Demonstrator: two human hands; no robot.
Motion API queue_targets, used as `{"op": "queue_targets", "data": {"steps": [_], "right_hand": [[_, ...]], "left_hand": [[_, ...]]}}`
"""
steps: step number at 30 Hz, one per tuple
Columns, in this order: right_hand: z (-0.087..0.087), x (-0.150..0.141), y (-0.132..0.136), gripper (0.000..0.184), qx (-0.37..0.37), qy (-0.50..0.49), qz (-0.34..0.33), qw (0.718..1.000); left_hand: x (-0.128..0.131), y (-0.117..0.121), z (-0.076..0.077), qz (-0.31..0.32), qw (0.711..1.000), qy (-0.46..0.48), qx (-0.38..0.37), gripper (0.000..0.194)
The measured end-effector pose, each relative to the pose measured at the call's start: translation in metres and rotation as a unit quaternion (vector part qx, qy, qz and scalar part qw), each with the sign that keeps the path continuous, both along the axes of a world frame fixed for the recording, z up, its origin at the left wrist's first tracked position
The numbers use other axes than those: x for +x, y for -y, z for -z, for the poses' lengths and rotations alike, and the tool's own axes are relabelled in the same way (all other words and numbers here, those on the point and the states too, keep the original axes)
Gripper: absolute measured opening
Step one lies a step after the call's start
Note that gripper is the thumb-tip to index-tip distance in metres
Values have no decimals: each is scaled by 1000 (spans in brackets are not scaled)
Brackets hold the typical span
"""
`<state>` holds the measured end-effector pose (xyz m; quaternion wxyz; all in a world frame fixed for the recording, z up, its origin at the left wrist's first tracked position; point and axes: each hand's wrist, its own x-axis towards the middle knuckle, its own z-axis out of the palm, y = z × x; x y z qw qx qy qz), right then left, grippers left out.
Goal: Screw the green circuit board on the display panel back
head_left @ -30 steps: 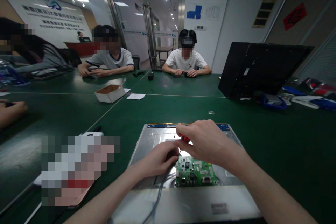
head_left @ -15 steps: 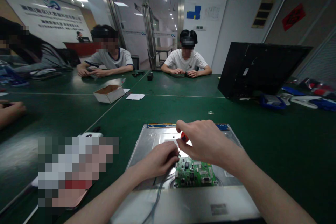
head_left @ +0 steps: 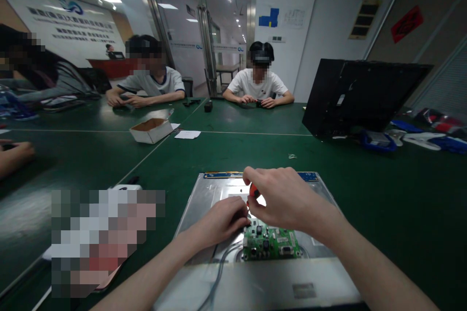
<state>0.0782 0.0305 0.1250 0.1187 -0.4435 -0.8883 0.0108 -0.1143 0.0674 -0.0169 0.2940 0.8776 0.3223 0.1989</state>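
My right hand (head_left: 282, 197) is closed around the red handle of a screwdriver (head_left: 254, 191), its thin shaft angled down toward the upper left corner of a green circuit board (head_left: 270, 244). At that same corner the fingertips of my left hand (head_left: 228, 218) are pinched together beside the shaft; what they hold is hidden. The board lies on the silvery back of a flat display panel (head_left: 197, 279) on the table in front of me. A grey cable (head_left: 219, 272) runs from near the board's left edge toward me.
A pixelated phone-like item (head_left: 105, 243) lies to the left. An open cardboard box (head_left: 151, 130) and white paper (head_left: 188, 134) are farther back on the green table (head_left: 233, 148). A large black monitor (head_left: 361, 99) stands at the right. Several people sit around the table.
My right hand and the screwdriver have shifted very slightly, with the handle turned a little. My left hand stays almost in place at the board's corner.
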Motion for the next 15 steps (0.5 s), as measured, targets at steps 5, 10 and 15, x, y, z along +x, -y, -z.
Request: {"op": "queue_targets", "data": {"steps": [5, 10, 15], "right_hand": [[0, 1, 0, 12, -1, 13, -7, 1000], [1, 1, 0, 12, -4, 6, -3, 1000], [3, 2, -1, 16, 0, -13, -7, 1000]], "left_hand": [[0, 3, -2, 9, 1000, 21, -3, 7], [0, 4, -8, 1, 1000, 18, -5, 5], [0, 3, -10, 4, 1000, 11, -13, 4]]}}
